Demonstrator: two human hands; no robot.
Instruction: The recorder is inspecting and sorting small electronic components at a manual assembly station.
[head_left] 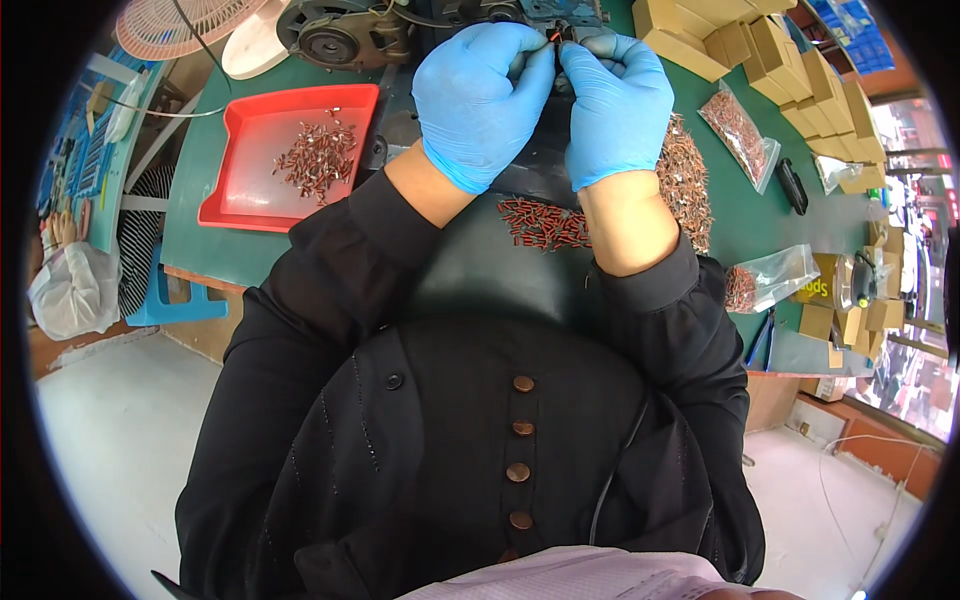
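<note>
Both my hands wear blue gloves and meet at the front of a dark machine at the top. My left hand is closed in a pinch, with a small orange-red piece at its fingertips. Close beside it, my right hand has thumb and fingers pressed together; what they grip is hidden. Below the hands lies a patch of small red-brown parts with metal ends. A larger heap of similar parts spreads beside my right wrist.
On the left, a red tray holds more small parts. A motor sits behind it. To the right are bagged parts, another bag, a black tool, blue-handled pliers and cardboard boxes.
</note>
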